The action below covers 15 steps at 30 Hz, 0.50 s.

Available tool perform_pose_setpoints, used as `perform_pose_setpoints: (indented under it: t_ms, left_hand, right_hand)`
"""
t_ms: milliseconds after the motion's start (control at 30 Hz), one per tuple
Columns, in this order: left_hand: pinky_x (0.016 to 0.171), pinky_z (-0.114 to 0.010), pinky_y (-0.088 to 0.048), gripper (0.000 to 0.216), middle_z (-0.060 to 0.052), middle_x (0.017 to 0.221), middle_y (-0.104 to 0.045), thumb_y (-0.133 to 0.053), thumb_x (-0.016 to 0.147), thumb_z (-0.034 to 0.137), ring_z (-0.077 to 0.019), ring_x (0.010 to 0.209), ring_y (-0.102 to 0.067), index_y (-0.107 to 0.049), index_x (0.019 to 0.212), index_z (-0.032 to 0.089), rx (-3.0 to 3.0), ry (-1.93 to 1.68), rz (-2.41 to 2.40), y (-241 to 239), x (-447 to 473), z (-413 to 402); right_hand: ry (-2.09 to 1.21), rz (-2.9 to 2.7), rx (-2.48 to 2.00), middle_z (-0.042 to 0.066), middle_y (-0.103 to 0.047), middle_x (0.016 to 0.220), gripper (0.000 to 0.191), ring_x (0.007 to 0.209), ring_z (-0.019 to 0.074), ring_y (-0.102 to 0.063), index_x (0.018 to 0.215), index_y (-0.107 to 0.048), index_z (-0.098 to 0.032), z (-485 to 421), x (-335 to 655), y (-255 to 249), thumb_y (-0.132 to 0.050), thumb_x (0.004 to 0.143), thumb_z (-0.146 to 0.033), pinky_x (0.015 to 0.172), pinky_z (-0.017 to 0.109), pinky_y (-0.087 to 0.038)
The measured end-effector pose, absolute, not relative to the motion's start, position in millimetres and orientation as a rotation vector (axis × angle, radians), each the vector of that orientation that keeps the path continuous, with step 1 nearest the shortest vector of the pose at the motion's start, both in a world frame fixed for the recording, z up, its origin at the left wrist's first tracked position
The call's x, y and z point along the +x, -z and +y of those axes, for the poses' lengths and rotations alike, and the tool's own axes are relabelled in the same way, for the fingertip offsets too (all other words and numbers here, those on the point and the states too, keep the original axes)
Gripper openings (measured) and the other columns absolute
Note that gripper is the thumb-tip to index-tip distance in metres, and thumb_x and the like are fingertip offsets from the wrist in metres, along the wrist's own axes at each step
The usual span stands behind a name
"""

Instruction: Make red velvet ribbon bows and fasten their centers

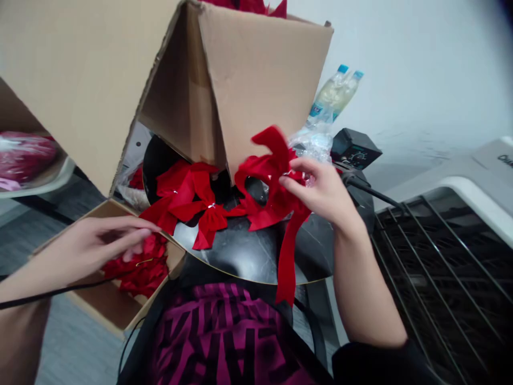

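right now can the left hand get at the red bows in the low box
Probably yes. The left hand hangs just over the red velvet bows in the low cardboard box, and nothing seems to lie between them. The box's open top leaves the way free.

A round black marble-patterned table top (240, 256) with a thin gold rim fills the lower centre of the frame, a red velvet bow (206, 216) lying on it left of centre. At lower left, a shallow cardboard box (108, 305) sits on the grey floor (76, 347).
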<state>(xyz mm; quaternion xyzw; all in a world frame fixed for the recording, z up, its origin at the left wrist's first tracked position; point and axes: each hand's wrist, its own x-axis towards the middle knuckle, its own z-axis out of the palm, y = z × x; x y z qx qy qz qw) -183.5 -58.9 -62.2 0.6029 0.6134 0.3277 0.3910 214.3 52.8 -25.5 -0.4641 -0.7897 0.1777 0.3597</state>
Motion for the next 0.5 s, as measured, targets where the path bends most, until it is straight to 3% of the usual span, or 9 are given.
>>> perform_pose_setpoints:
  t_ms: [67,167,267,367,433,500]
  left_hand:
    - [0.055,-0.012,-0.052,0.015,0.004,0.067,-0.076,-0.079,0.091,0.037,-0.0107,0.057,-0.069,-0.086,0.095,0.024,1.735,-0.629,1.446,43,-144,-50]
    - [0.063,-0.016,-0.061,0.013,0.001,0.074,-0.082,-0.077,0.092,0.032,-0.0140,0.063,-0.077,-0.085,0.092,0.021,1.866,-0.880,1.142,25,-90,-35]
    - [0.088,-0.027,-0.066,0.022,-0.004,0.100,-0.086,-0.077,0.094,0.031,-0.0199,0.089,-0.082,-0.084,0.112,0.022,1.755,-1.072,0.973,12,-42,-15]
    - [0.105,-0.036,-0.061,0.038,-0.007,0.130,-0.079,-0.078,0.094,0.036,-0.0261,0.119,-0.076,-0.078,0.128,0.021,1.597,-1.148,0.857,5,-5,11]
    - [0.105,-0.035,-0.060,0.030,-0.007,0.123,-0.081,-0.079,0.092,0.036,-0.0265,0.117,-0.075,-0.081,0.117,0.018,1.570,-1.237,0.851,5,8,27]
    - [0.095,-0.032,-0.062,0.017,-0.005,0.104,-0.084,-0.079,0.091,0.030,-0.0230,0.102,-0.078,-0.082,0.101,0.017,1.455,-1.325,0.907,5,10,37]
  right_hand:
    - [-0.682,-1.768,-1.111,0.001,-0.076,0.091,0.014,0.078,0.0199,-0.072,0.100,-0.066,-0.024,56,223,13,-0.074,0.089,-0.030,0.073,0.035,-0.058]
    - [-0.633,-1.543,-1.079,-0.002,-0.071,0.084,0.015,0.071,0.0180,-0.070,0.101,-0.058,-0.027,59,225,-2,-0.070,0.093,-0.028,0.068,0.033,-0.059]
    - [-0.255,-1.576,-1.123,0.002,-0.070,0.094,0.013,0.086,0.0206,-0.071,0.105,-0.058,-0.026,53,205,-11,-0.067,0.096,-0.025,0.086,0.040,-0.061]
    - [-0.036,-1.795,-1.113,0.010,-0.067,0.115,0.020,0.112,0.0259,-0.068,0.116,-0.060,-0.022,34,182,-14,-0.062,0.097,-0.018,0.105,0.047,-0.056]
    - [-0.093,-2.022,-1.057,0.013,-0.062,0.133,0.032,0.131,0.0289,-0.060,0.128,-0.060,-0.020,19,181,-15,-0.063,0.096,-0.019,0.116,0.050,-0.051]
    - [-0.273,-2.170,-1.024,0.011,-0.056,0.149,0.046,0.142,0.0292,-0.054,0.142,-0.056,-0.025,6,200,-14,-0.067,0.098,-0.027,0.121,0.049,-0.047]
